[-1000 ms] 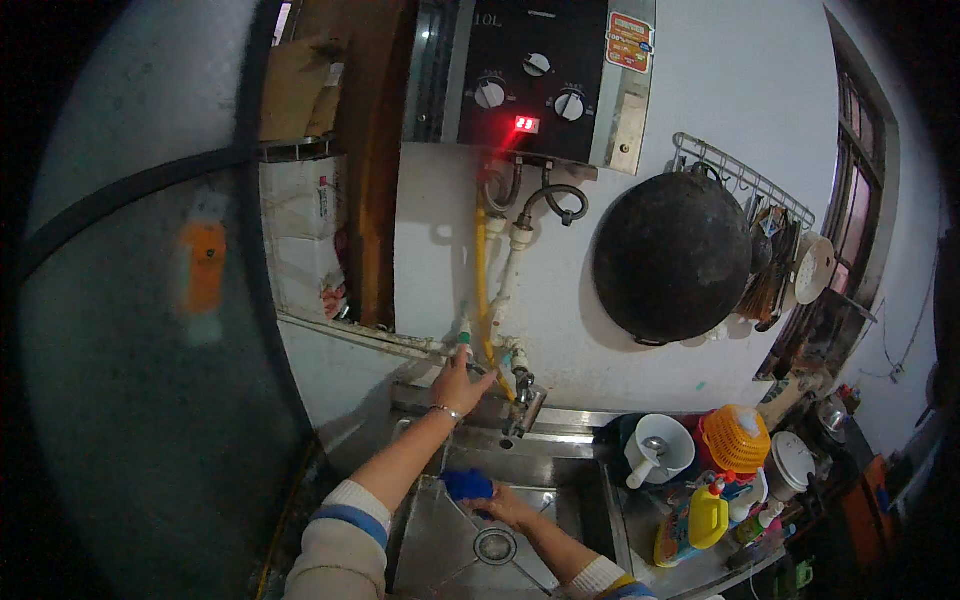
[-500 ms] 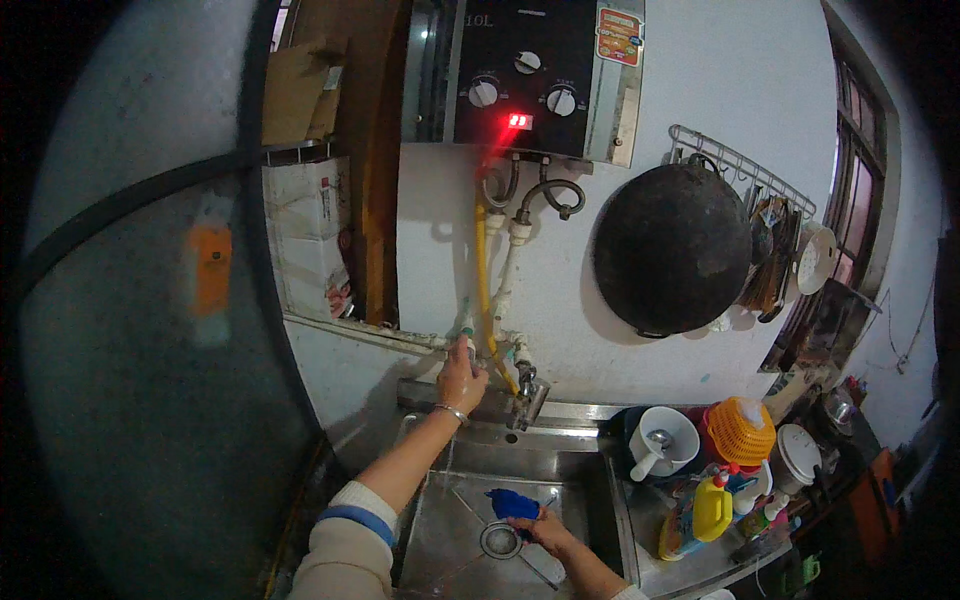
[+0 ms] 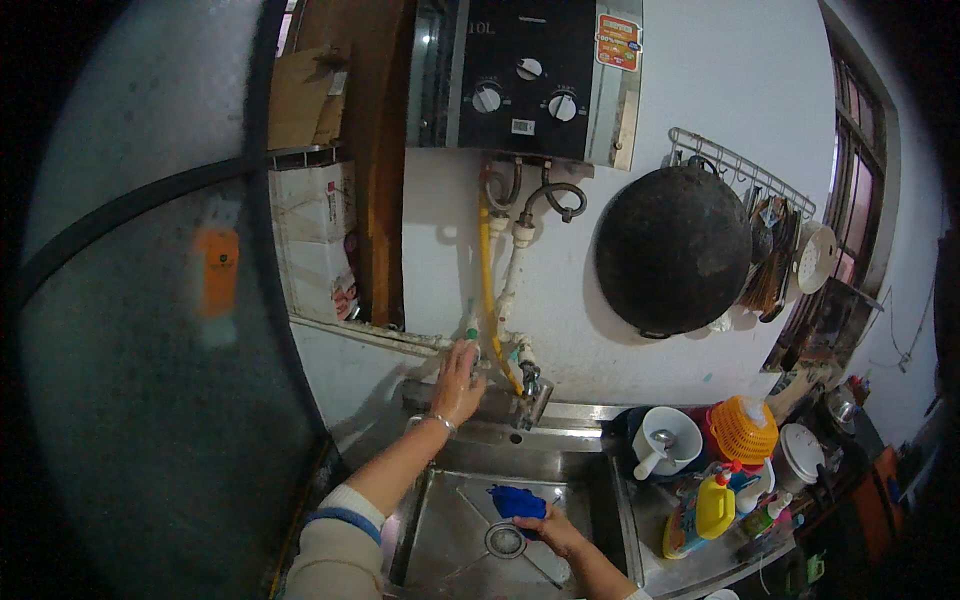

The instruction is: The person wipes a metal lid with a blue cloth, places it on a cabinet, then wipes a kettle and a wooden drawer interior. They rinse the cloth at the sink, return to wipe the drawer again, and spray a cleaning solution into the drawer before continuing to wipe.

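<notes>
My left hand (image 3: 458,388) reaches to the wall behind the sink, its fingers stretched up beside a pipe fitting with a green part (image 3: 472,333). Whether the fingertips touch that fitting is hard to see. Just to the right of this hand is a metal faucet (image 3: 530,378). Low over the metal sink (image 3: 460,570), my right hand (image 3: 550,530) is closed on a bunched blue cloth (image 3: 518,502). Beneath the cloth lies the round drain strainer (image 3: 504,540).
A black water heater (image 3: 525,85) hangs above, with a yellow hose (image 3: 486,270) running down. On the right wall hangs a black wok (image 3: 675,250). The counter right of the sink holds a white pot (image 3: 665,440), an orange basket (image 3: 745,437) and a yellow bottle (image 3: 714,510).
The red lit display on the water heater has gone dark. My left hand's fingers have loosened and straightened near the fitting. My right hand keeps the blue cloth over the sink.
</notes>
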Demonstrator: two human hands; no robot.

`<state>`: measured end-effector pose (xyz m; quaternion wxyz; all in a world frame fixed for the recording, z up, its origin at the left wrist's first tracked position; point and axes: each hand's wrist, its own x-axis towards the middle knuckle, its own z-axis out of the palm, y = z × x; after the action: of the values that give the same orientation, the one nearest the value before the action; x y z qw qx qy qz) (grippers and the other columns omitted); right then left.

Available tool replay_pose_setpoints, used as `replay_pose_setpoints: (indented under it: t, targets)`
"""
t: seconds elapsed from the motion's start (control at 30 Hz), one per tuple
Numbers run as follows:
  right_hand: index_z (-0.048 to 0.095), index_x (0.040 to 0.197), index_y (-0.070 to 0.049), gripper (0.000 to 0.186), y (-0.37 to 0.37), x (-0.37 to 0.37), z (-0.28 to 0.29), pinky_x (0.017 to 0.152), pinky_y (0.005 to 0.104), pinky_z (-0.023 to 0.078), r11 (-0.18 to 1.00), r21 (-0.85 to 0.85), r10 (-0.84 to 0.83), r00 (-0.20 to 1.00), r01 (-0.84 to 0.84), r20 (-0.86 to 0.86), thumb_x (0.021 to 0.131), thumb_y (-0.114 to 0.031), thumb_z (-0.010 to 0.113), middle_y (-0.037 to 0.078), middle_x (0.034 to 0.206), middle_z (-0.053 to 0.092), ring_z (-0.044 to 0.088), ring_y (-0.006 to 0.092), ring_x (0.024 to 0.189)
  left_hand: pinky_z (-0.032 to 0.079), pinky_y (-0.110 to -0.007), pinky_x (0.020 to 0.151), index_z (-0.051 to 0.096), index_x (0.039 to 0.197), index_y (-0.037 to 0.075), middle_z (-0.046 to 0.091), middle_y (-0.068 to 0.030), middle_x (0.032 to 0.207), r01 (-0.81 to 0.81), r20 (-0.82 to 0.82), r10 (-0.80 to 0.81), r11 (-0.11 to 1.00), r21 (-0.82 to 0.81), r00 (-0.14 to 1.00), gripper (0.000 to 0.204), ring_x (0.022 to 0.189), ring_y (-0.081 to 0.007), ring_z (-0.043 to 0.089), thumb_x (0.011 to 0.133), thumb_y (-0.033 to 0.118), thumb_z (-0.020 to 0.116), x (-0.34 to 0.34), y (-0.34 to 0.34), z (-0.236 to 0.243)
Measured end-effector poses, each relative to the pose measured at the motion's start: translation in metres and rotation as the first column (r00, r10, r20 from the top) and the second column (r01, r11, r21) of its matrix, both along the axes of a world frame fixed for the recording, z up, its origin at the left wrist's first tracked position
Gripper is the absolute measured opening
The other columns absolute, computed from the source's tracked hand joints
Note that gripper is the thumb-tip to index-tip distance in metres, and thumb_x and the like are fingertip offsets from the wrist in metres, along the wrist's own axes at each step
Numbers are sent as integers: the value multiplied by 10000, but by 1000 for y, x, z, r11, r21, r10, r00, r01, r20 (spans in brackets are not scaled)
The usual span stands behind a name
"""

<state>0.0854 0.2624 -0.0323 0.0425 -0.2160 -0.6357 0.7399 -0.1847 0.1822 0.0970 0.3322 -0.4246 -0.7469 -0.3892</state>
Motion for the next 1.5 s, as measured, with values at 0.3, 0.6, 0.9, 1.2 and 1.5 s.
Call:
replay_pose_setpoints:
  t: [0.3,0.6,0.9,1.2,1.5]
  targets:
    - [479,1233,-9,551,3,28,71,867,294,470,947,271,186,982,-171,-30,756,-98,740,68,1076,603,574,143,974,327,-376,1046,332,1397,107,402,-116,1379,888,698,-619,457,-54,361,603,1261,-264,396,887,310,582,113,-33,-45]
    - [508,1231,-27,565,7,72,74,865,280,458,877,454,208,976,-157,-64,738,-131,764,68,1075,608,571,146,970,403,-327,946,400,1345,53,530,-121,1246,922,883,-374,360,-142,282,556,1115,-191,507,910,362,557,165,-83,-24]
    - [444,1313,-96,605,4,115,65,891,275,449,954,271,198,946,-126,-257,766,26,672,101,1208,518,530,161,1055,443,-248,769,581,1092,30,609,-13,918,798,828,-482,598,71,288,318,845,-72,532,896,280,601,236,-98,-10]
    - [384,1346,-115,694,-78,109,92,1017,412,366,885,-466,-65,985,-18,-162,847,-586,487,104,1315,467,478,271,1181,485,-277,719,575,1088,51,600,-29,919,503,605,-721,404,764,-338,219,815,-113,566,910,177,565,259,-93,5]
    - [561,1043,-159,481,-151,52,85,954,479,350,599,-750,-372,731,-281,-572,889,-583,393,130,1182,529,444,361,1132,463,-311,791,548,1179,82,565,-43,1070,212,208,-351,29,977,-913,305,979,-153,527,902,209,564,252,-120,-24]
